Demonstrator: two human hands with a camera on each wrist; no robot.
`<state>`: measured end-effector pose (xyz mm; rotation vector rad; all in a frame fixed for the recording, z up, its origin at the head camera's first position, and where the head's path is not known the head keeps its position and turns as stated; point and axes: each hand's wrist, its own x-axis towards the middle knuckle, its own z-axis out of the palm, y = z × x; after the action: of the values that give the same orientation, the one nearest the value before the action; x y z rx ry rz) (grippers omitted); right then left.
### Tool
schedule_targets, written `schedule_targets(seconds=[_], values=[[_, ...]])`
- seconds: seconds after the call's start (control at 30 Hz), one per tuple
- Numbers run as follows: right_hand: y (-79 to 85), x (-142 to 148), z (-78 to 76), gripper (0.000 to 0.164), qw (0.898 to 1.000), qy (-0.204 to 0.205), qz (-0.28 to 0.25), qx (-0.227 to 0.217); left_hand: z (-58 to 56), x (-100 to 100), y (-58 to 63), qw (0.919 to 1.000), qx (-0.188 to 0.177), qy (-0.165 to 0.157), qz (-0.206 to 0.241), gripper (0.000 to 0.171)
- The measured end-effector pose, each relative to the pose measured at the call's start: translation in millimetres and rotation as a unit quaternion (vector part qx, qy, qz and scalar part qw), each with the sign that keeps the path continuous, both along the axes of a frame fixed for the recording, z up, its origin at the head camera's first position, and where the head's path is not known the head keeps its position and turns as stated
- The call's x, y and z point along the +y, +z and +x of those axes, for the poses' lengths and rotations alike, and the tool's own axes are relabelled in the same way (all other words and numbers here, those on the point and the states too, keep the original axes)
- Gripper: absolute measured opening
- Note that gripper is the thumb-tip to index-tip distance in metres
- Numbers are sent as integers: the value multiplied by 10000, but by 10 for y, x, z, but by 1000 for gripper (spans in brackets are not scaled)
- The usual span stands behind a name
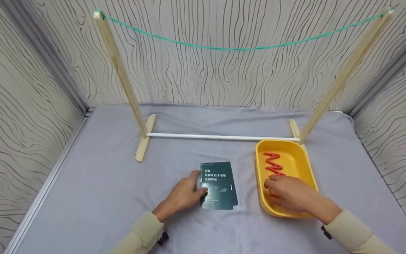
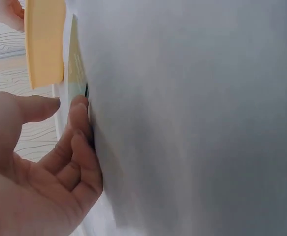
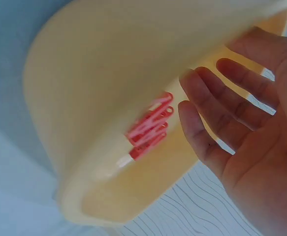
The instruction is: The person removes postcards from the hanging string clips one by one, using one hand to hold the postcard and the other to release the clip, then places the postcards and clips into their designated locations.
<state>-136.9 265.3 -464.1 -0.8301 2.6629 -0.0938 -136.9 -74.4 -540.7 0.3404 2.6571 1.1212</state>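
Note:
On the cloth lies a dark green card [image 1: 219,185] with white printed lettering and small planet drawings. My left hand [image 1: 185,192] is at its left edge, with the thumb over the card in the head view. The left wrist view has the left fingertips [image 2: 79,105] right at the card's edge and a gap up to the thumb. My right hand [image 1: 289,194] is over the near part of a yellow plastic basin [image 1: 259,176], its fingers spread and loosely bent, holding nothing. Several red clothespins [image 3: 150,125] lie in the basin, just beyond the right fingertips.
Behind the card stands a wooden frame with a left post [image 1: 122,74], a right post [image 1: 344,77] and a white bottom bar [image 1: 220,136]. A slack green cord [image 1: 220,48] hangs between the post tops. Grey cloth [image 1: 93,183] covers the table; patterned walls [image 1: 224,77] enclose it.

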Motion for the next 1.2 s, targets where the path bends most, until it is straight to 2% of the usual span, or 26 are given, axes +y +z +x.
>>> schedule_targets(seconds=[0.17, 0.33, 0.5, 0.57, 0.67, 0.77, 0.9, 1.03, 1.1, 1.2], values=[[89, -12, 0, 35, 9996, -204, 57, 179, -70, -30, 67, 9998, 70, -43, 198, 54], [169, -12, 4, 33, 9987, -365, 39, 357, -131, -82, 177, 9988, 351, -33, 336, 37], [292, 58, -35, 37, 9958, -324, -171, 838, -206, -186, 351, 9964, 721, 385, -218, 34], [353, 95, -64, 46, 9928, -386, -257, 1100, -255, -252, 438, 9929, 886, 564, -555, 36], [440, 168, -90, 61, 9870, -657, -380, 1414, -333, -367, 580, 9836, 1288, 587, -1120, 43], [507, 262, -92, 72, 9769, -860, -611, 1858, -382, -490, 729, 9690, 1658, 555, -1747, 56], [613, 389, -100, 78, 9569, -882, -1003, 2579, -440, -640, 918, 9418, 2154, 715, -2478, 85], [770, 496, -155, 86, 9362, -824, -1200, 3199, -529, -788, 1050, 9080, 2899, 1044, -2838, 111], [857, 546, -188, 92, 9285, -835, -1175, 3421, -578, -870, 1086, 8914, 3285, 1117, -2916, 115], [981, 623, -230, 99, 9245, -916, -1076, 3540, -638, -1010, 1100, 8637, 3760, 1020, -3196, 114]])
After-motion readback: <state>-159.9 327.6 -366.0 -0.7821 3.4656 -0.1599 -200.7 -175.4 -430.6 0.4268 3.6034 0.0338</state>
